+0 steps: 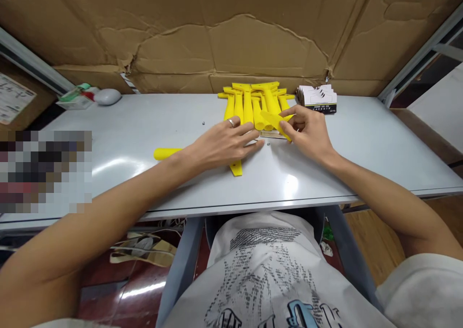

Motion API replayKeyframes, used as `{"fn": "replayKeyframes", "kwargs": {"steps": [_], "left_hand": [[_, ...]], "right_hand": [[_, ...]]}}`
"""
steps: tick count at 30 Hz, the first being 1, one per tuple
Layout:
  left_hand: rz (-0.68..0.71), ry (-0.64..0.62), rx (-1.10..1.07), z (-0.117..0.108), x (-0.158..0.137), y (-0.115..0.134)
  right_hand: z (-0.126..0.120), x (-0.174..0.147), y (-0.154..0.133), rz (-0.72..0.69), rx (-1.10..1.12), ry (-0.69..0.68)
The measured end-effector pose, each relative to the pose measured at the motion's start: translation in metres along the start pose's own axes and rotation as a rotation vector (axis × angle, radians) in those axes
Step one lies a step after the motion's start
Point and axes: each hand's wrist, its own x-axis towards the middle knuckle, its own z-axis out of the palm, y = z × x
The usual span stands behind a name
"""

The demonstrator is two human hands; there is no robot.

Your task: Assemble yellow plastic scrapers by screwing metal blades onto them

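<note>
My right hand (311,131) pinches a flat, pointed yellow plastic piece (277,122), held tilted in front of a pile of yellow T-shaped scrapers (248,106). To its left, my left hand (231,141) lies palm down with its fingers stretched out, a ring on one of them. Beneath that hand is another yellow scraper (167,153); its handle sticks out to the left and one end of its head (236,168) shows below. A thin, clear-looking strip (274,134) lies between the hands, partly hidden. Close to the left fingertips is a tiny metal part (268,144).
A stack of white and black printed cards (318,99) stands right of the pile. At the back left are a white computer mouse (107,96) and a small clear box (77,98). Another tiny part (203,123) lies on the grey table (376,144). Cardboard (231,34) walls the back.
</note>
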Motion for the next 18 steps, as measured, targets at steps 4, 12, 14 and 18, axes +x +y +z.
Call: {"fn": "replayKeyframes", "kwargs": {"steps": [4,12,14,18], "left_hand": [[-0.015,-0.009,0.042,-0.002,0.003,0.009],[-0.189,-0.102,-0.131,-0.001,-0.001,0.013],[-0.256,-0.041,-0.156,0.002,-0.005,-0.003],[-0.537,0.118,-0.129,0.014,-0.048,-0.083]], "right_hand": [[-0.001,0.001,0.001,-0.004,0.007,0.0],[0.0,0.0,0.001,0.004,0.01,-0.003],[-0.003,-0.002,0.002,0.002,0.019,0.001],[-0.005,0.003,-0.004,-0.075,0.002,0.039]]}}
